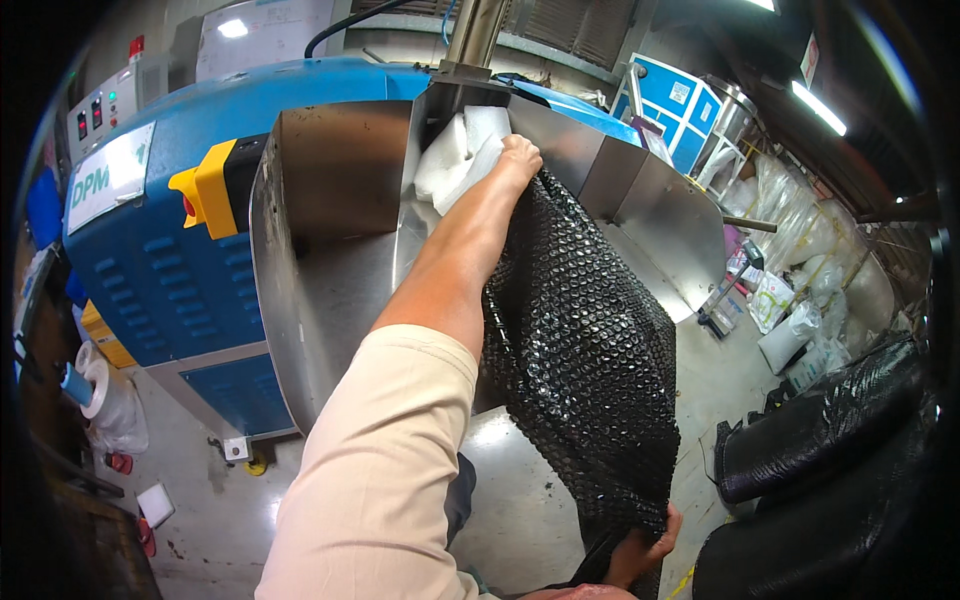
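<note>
A long sheet of black bubble wrap [590, 320] hangs bunched between my two hands, slanting from the machine's hopper down to the lower right. My left hand [520, 160] reaches far forward, its fingers closed on the top end of the wrap. Down at the bottom edge, my right hand [652, 550] grips the lower end; part of it is hidden behind the folds. White foam sheeting [462, 160] lies folded at the back of the metal hopper [345, 245], right beside my left hand and wrist.
A blue machine [160, 270] with a yellow emergency-stop box [212, 188] stands left of the hopper. Black wrapped rolls [820, 420] lie on the floor at right, with clear plastic bags [800, 225] piled behind. White film rolls [105, 390] stand at the far left.
</note>
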{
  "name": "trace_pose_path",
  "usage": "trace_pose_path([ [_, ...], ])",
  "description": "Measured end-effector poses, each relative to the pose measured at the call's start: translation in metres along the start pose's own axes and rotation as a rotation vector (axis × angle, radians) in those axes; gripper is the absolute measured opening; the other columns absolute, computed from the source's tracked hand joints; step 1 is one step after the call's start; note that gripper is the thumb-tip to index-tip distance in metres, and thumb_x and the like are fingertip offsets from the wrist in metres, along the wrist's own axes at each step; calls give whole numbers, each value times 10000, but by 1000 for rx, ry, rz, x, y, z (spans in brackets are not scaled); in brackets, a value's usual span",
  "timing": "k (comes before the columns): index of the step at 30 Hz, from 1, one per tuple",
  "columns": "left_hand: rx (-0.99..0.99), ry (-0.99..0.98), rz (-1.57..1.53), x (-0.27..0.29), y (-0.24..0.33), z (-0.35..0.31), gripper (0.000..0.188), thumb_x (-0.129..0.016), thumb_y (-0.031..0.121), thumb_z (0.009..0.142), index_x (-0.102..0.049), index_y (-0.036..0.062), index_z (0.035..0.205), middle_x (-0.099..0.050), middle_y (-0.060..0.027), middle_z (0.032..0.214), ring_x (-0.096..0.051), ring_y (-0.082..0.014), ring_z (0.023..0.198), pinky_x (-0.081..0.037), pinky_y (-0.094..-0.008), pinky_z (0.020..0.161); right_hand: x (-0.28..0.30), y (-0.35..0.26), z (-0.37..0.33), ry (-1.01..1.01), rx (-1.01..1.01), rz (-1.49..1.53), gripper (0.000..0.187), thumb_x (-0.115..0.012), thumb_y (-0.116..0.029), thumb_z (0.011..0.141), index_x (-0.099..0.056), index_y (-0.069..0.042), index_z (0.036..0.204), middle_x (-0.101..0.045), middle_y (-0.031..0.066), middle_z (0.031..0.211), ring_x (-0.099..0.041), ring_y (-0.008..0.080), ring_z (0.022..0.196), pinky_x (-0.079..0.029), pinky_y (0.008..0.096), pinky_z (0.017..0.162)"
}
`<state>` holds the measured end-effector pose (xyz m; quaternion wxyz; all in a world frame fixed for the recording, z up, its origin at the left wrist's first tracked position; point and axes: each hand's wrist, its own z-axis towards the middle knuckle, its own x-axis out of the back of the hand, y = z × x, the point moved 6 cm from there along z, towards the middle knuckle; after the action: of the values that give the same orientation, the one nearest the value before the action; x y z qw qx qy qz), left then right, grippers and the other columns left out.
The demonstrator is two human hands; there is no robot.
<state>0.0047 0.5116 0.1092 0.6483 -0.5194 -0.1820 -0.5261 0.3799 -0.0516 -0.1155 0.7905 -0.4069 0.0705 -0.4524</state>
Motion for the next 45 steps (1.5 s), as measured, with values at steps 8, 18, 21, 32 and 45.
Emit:
trace_pose_path([
  [8, 153, 109, -35, 44, -32, -29, 220, -636, 228, 954, -853, 252, 980, -814, -9, 1106, -777, -218, 1053, -621, -410, 747, 16, -41, 10, 8, 66, -83, 369, -695, -178, 884, -654, 65, 1158, -617, 182, 984, -626, 364, 947, -489, 445, 896],
  [18, 453, -56, -615, 284, -129, -137, 299, -617, 211, 1047, -693, 124, 1323, -599, -229, 1447, -592, -242, 1321, -461, -307, 1148, 17, -55, -22, -109, 82, -11, 449, -686, 41, 750, -641, 81, 1195, -619, 229, 998, -636, 437, 936, -508, 468, 865],
  [21, 558, 614, -1591, 341, -136, -214, 246, -620, 167, 1030, -746, 56, 1210, -751, -169, 1151, -706, -294, 963, -599, -462, 861, 13, -54, -36, -154, 69, 18, 454, -728, 31, 759, -644, 82, 1203, -632, 224, 1009, -652, 431, 946, -513, 466, 862],
  [32, 237, 518, -83, 462, -186, -231, 437, -692, 476, 857, -811, 84, 1009, -778, -195, 1005, -752, -380, 972, -588, -475, 867, 16, -42, -62, -259, 0, -18, 569, -779, 106, 690, -644, 73, 1242, -674, 228, 1119, -670, 434, 1066, -521, 458, 964],
  [45, 361, 888, -690, 483, -199, -174, 422, -690, 331, 898, -662, 85, 1241, -723, -239, 1155, -726, -382, 1082, -583, -498, 938, 17, -42, -80, -316, -11, -45, 590, -796, 55, 709, -637, 80, 1276, -679, 255, 1177, -662, 459, 1110, -525, 466, 986],
])
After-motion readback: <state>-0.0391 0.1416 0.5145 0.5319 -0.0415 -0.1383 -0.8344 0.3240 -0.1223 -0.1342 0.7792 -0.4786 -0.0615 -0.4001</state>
